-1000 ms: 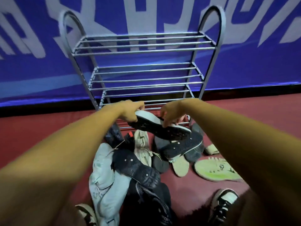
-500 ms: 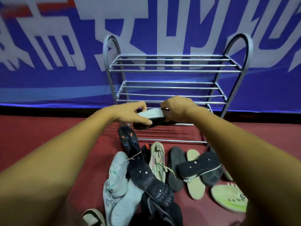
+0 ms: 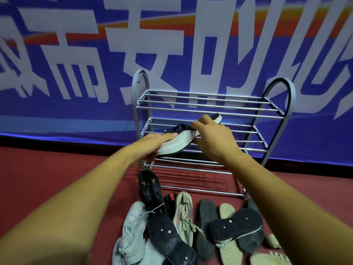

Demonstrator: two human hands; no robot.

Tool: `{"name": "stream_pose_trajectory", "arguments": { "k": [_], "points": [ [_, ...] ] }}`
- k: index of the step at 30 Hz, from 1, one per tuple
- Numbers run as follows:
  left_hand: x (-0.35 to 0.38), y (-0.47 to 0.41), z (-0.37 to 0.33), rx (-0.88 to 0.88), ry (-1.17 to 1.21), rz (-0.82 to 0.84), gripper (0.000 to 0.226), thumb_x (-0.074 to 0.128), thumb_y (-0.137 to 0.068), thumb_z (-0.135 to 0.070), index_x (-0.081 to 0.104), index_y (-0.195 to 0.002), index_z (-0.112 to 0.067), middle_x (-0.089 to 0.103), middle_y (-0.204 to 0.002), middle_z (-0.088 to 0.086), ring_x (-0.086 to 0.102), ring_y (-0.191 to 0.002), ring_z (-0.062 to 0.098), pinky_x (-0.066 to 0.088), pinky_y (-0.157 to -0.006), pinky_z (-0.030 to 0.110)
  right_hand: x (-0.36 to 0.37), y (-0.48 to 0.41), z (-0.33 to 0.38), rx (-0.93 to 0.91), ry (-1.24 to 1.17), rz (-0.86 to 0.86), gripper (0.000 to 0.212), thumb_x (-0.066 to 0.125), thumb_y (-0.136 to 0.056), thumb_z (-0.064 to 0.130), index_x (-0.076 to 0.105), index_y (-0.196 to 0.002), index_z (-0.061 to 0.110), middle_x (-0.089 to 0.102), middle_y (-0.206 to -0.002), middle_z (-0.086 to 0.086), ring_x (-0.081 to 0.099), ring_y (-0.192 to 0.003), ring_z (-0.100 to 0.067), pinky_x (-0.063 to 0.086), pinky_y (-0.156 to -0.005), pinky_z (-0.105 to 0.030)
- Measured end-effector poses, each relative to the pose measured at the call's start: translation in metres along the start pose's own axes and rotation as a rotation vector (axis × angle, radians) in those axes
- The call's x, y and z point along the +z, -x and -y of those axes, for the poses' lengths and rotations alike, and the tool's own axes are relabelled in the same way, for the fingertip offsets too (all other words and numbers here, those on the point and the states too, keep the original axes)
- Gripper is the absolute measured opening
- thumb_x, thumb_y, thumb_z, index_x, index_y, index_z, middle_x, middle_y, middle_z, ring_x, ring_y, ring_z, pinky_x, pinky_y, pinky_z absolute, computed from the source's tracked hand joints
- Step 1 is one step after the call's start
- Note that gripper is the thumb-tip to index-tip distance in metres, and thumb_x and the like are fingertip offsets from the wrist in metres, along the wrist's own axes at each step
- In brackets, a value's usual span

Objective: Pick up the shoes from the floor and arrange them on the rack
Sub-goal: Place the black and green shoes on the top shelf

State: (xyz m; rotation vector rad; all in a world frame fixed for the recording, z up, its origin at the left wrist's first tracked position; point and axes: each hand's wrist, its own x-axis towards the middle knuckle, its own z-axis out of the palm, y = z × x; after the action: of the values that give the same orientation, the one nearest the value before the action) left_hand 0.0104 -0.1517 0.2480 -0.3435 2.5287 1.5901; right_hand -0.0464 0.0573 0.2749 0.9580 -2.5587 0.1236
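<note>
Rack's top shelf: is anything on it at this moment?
Nothing rests on the top shelf; its bars are bare. The dark, white-soled shoe, held by the left hand and right hand, is at the middle shelf. The hands hide how it sits there.

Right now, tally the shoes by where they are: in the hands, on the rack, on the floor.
Held shoe, in left hand and right hand: 1
Let go on the rack: 0
Floor shoes: at least 11, the pile overlaps
Total: at least 12
</note>
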Motion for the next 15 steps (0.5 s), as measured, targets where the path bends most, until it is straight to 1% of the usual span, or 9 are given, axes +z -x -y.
{"name": "stream_pose_trajectory", "arguments": {
  "k": [2,4,6,8,9,10,12,13,15],
  "points": [
    [-0.006,0.0,0.003,0.041,0.108,0.001,0.061,0.068,-0.065,-0.076,0.076,-0.104,-0.031,0.067,-0.098,0.001,0.056,-0.088,0.021,0.039,-0.08,0.037,0.001,-0.004,0.002,-0.025,0.01,-0.06,0.037,0.062,-0.093,0.027,0.053,-0.128,0.021,0.049,-0.126,-0.001,0.062,-0.075,-0.039,0.047,-0.06,-0.04],
    [-0.011,0.0,0.006,0.094,0.195,-0.026,0.043,0.071,-0.072,-0.064,0.075,-0.099,-0.031,0.074,-0.102,-0.003,0.065,-0.096,0.02,0.044,-0.087,0.037,0.003,-0.008,0.005,-0.038,-0.009,-0.133,0.037,0.064,-0.091,0.021,0.054,-0.126,0.019,0.048,-0.128,-0.002,0.062,-0.07,-0.039,0.047,-0.054,-0.039],
    [-0.014,-0.004,0.011,0.12,0.212,-0.053,0.05,0.072,-0.072,-0.064,0.071,-0.11,-0.032,0.073,-0.113,-0.005,0.067,-0.109,0.019,0.046,-0.101,0.04,0.005,-0.013,0.009,-0.031,-0.078,-0.193,0.037,0.066,-0.089,0.017,0.055,-0.124,0.018,0.044,-0.13,-0.006,0.061,-0.067,-0.036,0.044,-0.049,-0.036],
    [-0.015,-0.01,0.013,0.125,0.19,-0.121,0.056,0.071,-0.071,-0.068,0.067,-0.116,-0.036,0.071,-0.119,-0.008,0.065,-0.114,0.015,0.045,-0.104,0.04,0.008,-0.019,0.014,0.035,-0.197,-0.22,0.039,0.064,-0.088,0.012,0.051,-0.125,0.019,0.04,-0.129,-0.008,0.057,-0.066,-0.032,0.043,-0.05,-0.035],
    [-0.015,-0.012,0.011,0.132,0.198,-0.169,0.047,0.069,-0.074,-0.063,0.069,-0.113,-0.035,0.072,-0.115,-0.009,0.066,-0.109,0.014,0.048,-0.099,0.038,0.01,-0.022,0.017,0.094,-0.29,-0.225,0.04,0.062,-0.088,0.01,0.048,-0.125,0.019,0.042,-0.127,-0.008,0.056,-0.067,-0.031,0.045,-0.053,-0.037],
    [-0.014,-0.014,0.008,0.133,0.221,-0.218,0.036,0.066,-0.079,-0.055,0.07,-0.107,-0.033,0.073,-0.109,-0.009,0.066,-0.101,0.013,0.05,-0.09,0.035,0.013,-0.026,0.021,0.165,-0.41,-0.231,0.04,0.06,-0.088,0.009,0.046,-0.124,0.018,0.046,-0.123,-0.007,0.056,-0.069,-0.032,0.048,-0.057,-0.041],
    [-0.013,-0.019,0.0,0.129,0.262,-0.322,0.023,0.063,-0.084,-0.043,0.07,-0.099,-0.027,0.073,-0.098,-0.002,0.063,-0.085,0.016,0.047,-0.074,0.032,0.015,-0.033,0.026,0.299,-0.636,-0.212,0.038,0.059,-0.086,0.009,0.046,-0.12,0.018,0.058,-0.112,-0.004,0.059,-0.081,-0.029,0.052,-0.069,-0.044],
    [-0.012,-0.022,-0.003,0.141,0.272,-0.363,0.019,0.062,-0.086,-0.039,0.069,-0.098,-0.025,0.071,-0.094,-0.001,0.062,-0.081,0.017,0.046,-0.071,0.032,0.017,-0.037,0.027,0.339,-0.715,-0.18,0.039,0.06,-0.084,0.01,0.049,-0.12,0.018,0.061,-0.111,-0.002,0.061,-0.088,-0.027,0.053,-0.075,-0.041],
    [-0.013,-0.029,-0.006,0.154,0.291,-0.431,0.016,0.061,-0.089,-0.036,0.067,-0.098,-0.025,0.069,-0.091,-0.001,0.06,-0.079,0.017,0.045,-0.071,0.032,0.021,-0.044,0.029,0.388,-0.912,-0.082,0.045,0.061,-0.081,0.008,0.055,-0.125,0.016,0.064,-0.118,0.0,0.064,-0.097,-0.022,0.054,-0.084,-0.039]
  ]
}}
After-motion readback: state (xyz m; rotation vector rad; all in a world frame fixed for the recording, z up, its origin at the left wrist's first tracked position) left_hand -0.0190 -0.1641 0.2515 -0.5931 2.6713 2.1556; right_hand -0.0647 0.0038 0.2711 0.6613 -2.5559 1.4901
